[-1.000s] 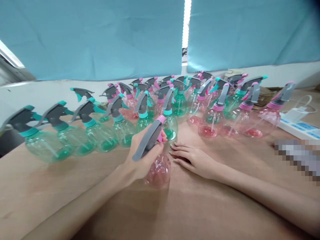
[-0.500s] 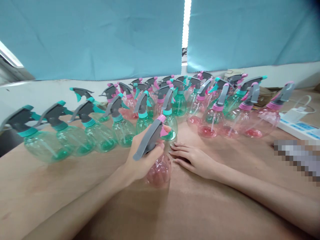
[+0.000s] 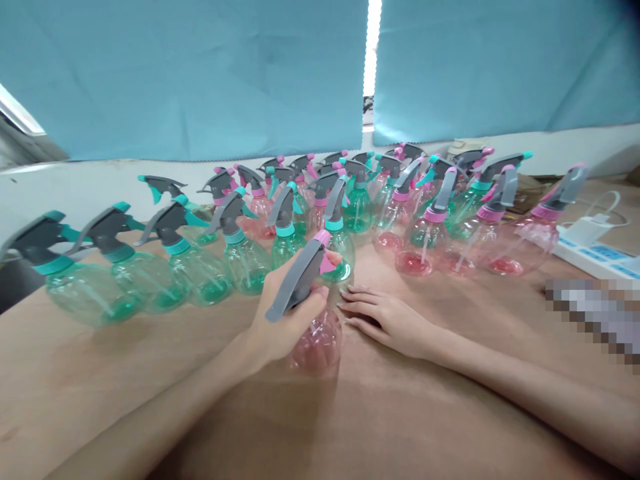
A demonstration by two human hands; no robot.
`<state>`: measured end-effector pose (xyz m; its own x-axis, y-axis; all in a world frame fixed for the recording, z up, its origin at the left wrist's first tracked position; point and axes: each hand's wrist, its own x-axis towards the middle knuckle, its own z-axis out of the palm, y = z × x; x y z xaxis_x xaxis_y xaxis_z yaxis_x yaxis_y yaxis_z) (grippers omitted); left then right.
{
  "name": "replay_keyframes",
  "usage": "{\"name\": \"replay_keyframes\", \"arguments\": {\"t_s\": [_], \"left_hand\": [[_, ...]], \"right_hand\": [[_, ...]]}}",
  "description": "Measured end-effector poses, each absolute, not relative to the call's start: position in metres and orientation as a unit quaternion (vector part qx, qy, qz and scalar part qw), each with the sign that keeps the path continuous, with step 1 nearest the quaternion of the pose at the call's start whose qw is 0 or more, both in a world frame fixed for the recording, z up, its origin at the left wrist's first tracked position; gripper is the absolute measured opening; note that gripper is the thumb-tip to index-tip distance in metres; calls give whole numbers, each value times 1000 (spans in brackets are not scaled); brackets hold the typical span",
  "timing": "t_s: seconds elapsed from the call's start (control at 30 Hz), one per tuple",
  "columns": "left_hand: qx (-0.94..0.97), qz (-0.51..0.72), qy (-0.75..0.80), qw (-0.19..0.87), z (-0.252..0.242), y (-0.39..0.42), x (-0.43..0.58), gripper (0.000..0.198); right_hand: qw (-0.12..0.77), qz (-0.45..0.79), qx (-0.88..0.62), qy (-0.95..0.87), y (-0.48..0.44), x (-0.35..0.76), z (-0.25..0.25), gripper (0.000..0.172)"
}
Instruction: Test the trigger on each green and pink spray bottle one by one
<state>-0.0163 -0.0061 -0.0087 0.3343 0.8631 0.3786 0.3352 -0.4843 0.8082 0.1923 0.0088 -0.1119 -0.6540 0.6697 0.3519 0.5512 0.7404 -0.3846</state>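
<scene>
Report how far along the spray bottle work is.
Done: rows of green bottles and pink bottles stand at the back of the table, each with a trigger head fitted. In hand: the left hand grips one pink bottle by its neck; the right hand lies flat beside it. Left: no headless bottles or loose heads show.

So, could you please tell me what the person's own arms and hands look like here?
Both forearms are bare as far as the picture shows them, with no sleeves in view. Neither the left hand nor the right hand wears a glove, and no watch, bracelet or ring shows. The right hand's nails look fairly long, with no bright polish.
</scene>
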Motion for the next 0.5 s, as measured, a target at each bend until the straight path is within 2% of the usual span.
{"name": "replay_keyframes", "arguments": {"t_s": [0.5], "left_hand": [[756,413,409,302,-8,-6,-16,21]], "right_hand": [[267,129,-331,-896,8,191,-111,33]]}}
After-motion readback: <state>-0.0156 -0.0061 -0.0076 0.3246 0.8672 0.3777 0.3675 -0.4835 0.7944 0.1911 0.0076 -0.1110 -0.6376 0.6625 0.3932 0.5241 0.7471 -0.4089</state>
